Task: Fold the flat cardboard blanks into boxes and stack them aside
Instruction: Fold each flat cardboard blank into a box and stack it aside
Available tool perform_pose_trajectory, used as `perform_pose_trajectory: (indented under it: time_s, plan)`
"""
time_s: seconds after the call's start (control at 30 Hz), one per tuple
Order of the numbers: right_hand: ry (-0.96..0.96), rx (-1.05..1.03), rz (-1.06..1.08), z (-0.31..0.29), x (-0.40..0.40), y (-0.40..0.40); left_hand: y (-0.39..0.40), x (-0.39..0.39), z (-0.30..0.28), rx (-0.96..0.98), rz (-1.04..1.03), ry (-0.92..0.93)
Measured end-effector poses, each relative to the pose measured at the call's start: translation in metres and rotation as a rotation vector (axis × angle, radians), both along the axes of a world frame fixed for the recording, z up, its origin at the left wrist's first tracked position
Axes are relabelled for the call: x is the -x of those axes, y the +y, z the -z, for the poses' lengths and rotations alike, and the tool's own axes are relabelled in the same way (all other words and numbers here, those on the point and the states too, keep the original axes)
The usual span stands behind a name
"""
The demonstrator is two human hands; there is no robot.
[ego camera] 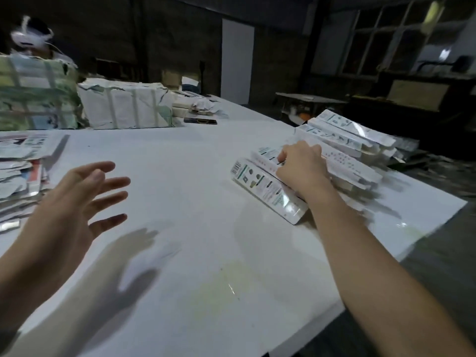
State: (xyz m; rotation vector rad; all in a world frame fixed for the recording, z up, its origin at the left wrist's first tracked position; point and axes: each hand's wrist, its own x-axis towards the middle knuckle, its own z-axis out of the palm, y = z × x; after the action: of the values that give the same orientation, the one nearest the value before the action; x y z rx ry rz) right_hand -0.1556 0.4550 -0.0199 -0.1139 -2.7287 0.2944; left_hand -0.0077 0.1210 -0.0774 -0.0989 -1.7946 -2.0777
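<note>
Right hand (301, 167) rests on the folded boxes (332, 161) stacked near the right edge of the white tabletop (180, 155), fingers curled over the top of one box; whether it grips cannot be told. Left hand (77, 202) hovers above the tabletop, fingers spread, holding nothing. Flat blanks (20, 166) piled at the left edge. Wrapped bundles (123, 105) along the far edge, a person (33, 37) behind them.

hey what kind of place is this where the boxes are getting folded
Probably a small packaging workshop or warehouse, not a home. A big white work table holds strapped paper-wrapped bundles, a heap of flat blanks, and a stack of folded boxes under the right hand. Behind are dark walls and industrial windows.
</note>
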Motion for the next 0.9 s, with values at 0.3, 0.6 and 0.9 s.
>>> perform_pose_trajectory:
  time_s: [0.3,0.6,0.9]
  plan:
    - [0.130,-0.093,0.065,0.008,0.006,-0.003,-0.005,0.001,0.000,0.035,-0.005,-0.047]
    - [-0.275,1.016,-0.750,-0.004,-0.065,-0.146,0.006,-0.006,-0.013,0.287,-0.225,-0.086]
    - [-0.456,1.179,-0.949,0.030,-0.118,-0.253,-0.067,-0.018,-0.016,0.857,-0.761,-0.241]
